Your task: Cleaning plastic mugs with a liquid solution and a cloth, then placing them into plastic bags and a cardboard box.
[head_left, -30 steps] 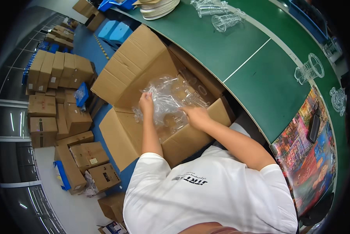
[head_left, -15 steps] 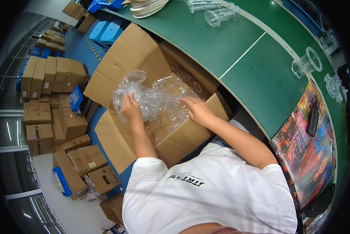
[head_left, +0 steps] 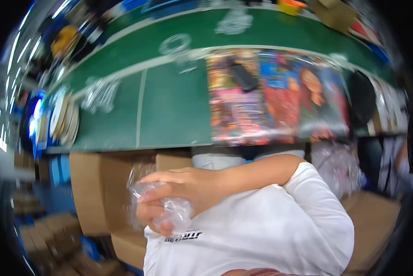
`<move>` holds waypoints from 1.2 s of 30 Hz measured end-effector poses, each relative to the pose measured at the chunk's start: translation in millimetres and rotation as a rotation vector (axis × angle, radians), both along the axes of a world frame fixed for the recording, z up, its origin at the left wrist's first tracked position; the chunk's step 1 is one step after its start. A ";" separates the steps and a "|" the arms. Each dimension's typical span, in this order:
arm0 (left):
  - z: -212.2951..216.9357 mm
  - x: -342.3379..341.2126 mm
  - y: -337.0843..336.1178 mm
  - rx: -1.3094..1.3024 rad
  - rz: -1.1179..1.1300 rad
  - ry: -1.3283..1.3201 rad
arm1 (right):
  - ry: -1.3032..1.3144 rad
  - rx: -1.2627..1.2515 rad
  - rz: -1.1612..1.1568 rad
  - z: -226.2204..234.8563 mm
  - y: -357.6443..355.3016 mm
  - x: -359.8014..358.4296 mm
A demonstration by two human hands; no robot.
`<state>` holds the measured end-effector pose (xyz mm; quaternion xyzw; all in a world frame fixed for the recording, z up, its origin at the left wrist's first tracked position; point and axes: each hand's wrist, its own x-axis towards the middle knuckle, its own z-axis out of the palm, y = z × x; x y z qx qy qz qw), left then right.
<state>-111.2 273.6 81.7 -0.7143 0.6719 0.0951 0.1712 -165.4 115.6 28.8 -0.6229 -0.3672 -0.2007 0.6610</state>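
Forearm bare from a short white sleeve [head_left: 316, 193], the person's right arm comes in from the right and crosses in front of the chest, bent at the elbow, with the right hand [head_left: 188, 181] held close against the white shirt [head_left: 261, 230]. Its fingers are curled together over a crumpled clear plastic bag [head_left: 169, 207], thumb side up, clamped on the top of the bundle. Just below it the left hand [head_left: 153, 218] shows only as a few fingertips tucked under the same plastic; it too seems closed on the bag, though most of it is hidden behind the right hand and the wrapping. The bag sits between the two hands, near the body and above an open cardboard box [head_left: 100, 188] that stands to the left, its flaps up; what lies inside the box cannot be made out from here. Beyond the hands runs a long green table [head_left: 169, 110]. On it, to the right, lies a colourful plastic-wrapped sheet [head_left: 275, 96] with a small dark object [head_left: 243, 76] resting on top, and further left lie clear plastic pieces [head_left: 100, 92] and a stack of pale plates [head_left: 64, 119] near the table's left end. More cardboard boxes [head_left: 45, 239] sit low on the left, blurred.
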 end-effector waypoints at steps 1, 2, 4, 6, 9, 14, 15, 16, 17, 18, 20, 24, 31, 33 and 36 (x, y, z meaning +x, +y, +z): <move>-14.5 -5.9 -28.0 -0.381 -0.091 0.478 | 0.000 -0.005 -0.083 4.4 -18.1 -13.5; -28.8 -16.0 -56.2 -0.720 -0.169 0.988 | 0.058 -0.066 -0.200 7.7 -40.3 -32.2; -41.4 -32.3 -103.0 -0.908 -0.285 1.616 | 0.215 -0.154 -0.477 1.6 -79.5 -83.8; -26.2 -51.2 -126.9 -0.590 -0.360 1.157 | 0.182 -0.157 -0.764 -2.3 -92.9 -129.9; -6.9 -76.8 -163.8 -0.480 -0.545 0.962 | 0.217 -0.303 -1.214 -8.5 -111.0 -208.8; -32.5 -72.4 -184.3 -0.716 -0.281 1.350 | 0.447 -0.089 -2.617 -53.1 -144.8 -372.1; -34.1 -69.5 -183.9 -0.808 -0.136 1.363 | 0.456 -0.078 -2.614 -72.0 -160.6 -397.0; -33.9 -70.4 -187.2 -0.880 -0.009 1.391 | 0.508 -0.183 -2.712 -101.6 -175.4 -430.7; -35.8 -68.2 -188.4 -0.862 -0.021 1.406 | 0.560 -0.302 -2.798 -135.8 -190.0 -456.8; -38.6 -64.0 -187.2 -0.869 0.026 1.383 | 0.607 -0.420 -2.869 -170.3 -198.5 -469.0; -45.8 -57.3 -185.9 -0.885 0.123 1.329 | 1.772 -0.388 -2.351 -237.3 -186.3 -467.6; -50.3 -45.8 -169.7 -0.935 0.279 1.181 | 2.052 -0.667 -1.437 -297.4 -167.5 -440.1; -47.0 -65.9 -185.4 -0.934 0.465 1.046 | 2.020 -0.799 -0.460 -463.6 -213.8 -469.1; -40.4 -63.1 -179.7 -0.979 0.546 0.946 | 1.850 -0.810 -0.659 -494.2 -197.1 -459.8; -28.4 -55.1 -172.9 -0.817 0.572 0.890 | 1.477 -0.833 -0.874 -534.8 -160.6 -526.9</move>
